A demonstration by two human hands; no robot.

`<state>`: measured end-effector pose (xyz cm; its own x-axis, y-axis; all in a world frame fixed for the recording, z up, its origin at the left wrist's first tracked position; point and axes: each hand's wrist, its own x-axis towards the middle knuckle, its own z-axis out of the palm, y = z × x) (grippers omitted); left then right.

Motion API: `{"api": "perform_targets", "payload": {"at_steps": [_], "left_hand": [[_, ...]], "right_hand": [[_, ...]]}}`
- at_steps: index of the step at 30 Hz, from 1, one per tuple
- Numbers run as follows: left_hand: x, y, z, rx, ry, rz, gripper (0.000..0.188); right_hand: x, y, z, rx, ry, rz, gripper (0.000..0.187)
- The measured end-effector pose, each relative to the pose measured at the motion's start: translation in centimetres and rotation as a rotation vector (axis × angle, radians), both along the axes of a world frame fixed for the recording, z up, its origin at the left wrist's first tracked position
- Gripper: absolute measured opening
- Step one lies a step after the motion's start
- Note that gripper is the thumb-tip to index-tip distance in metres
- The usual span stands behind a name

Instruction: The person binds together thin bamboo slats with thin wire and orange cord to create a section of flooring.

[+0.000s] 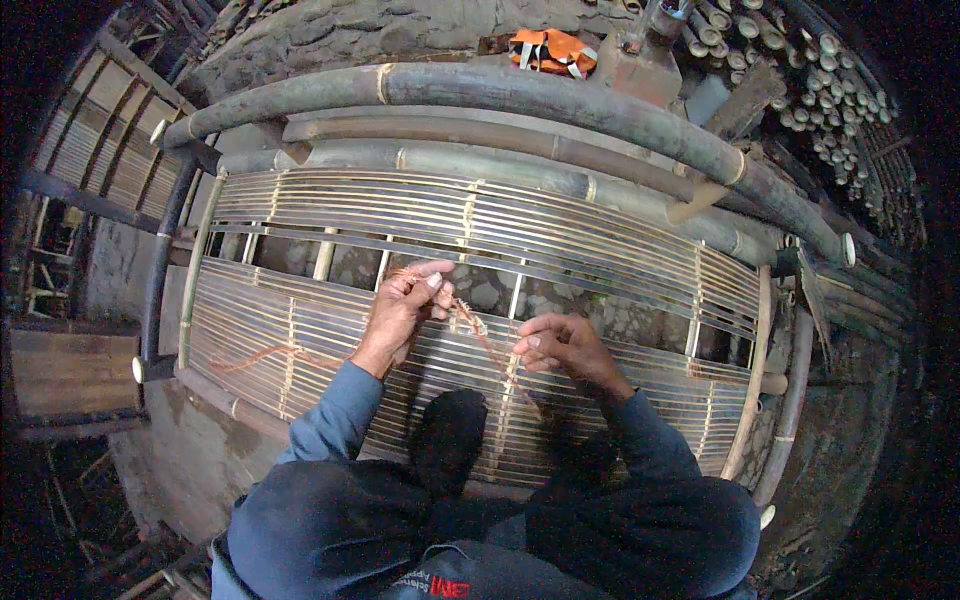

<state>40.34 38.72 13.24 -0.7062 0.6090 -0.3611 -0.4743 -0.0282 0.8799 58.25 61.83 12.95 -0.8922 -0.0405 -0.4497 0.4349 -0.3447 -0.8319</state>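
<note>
My left hand is closed on a bundle of reddish-orange twine. The twine's loose strands trail down to the right across bamboo slats. My right hand is beside the trailing strands, its thumb and fingers pinched together; whether a thin strand is between them is too small to tell. Both hands are above a bamboo bench frame of thin parallel slats tied to cross pieces. A long gap divides the slats into a far and a near panel. Another length of reddish twine lies on the near slats at the left.
Thick bamboo poles form a raised rail along the far side. Beyond them lie an orange and white bag and stacked bamboo poles. Other slatted panels stand at the left. My feet are on the near slats.
</note>
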Motion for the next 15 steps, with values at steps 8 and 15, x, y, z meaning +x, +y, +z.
{"api": "perform_targets", "payload": {"at_steps": [8,15], "left_hand": [[-2.9,1.0,3.4,0.073,0.076,-0.032,0.033],[-4.7,-0.2,3.7,0.189,0.052,-0.006,0.037]], "right_hand": [[0.8,0.5,-2.3,0.258,0.119,0.126,0.036],[1.3,0.2,-3.2,0.46,0.225,0.173,0.045]]}}
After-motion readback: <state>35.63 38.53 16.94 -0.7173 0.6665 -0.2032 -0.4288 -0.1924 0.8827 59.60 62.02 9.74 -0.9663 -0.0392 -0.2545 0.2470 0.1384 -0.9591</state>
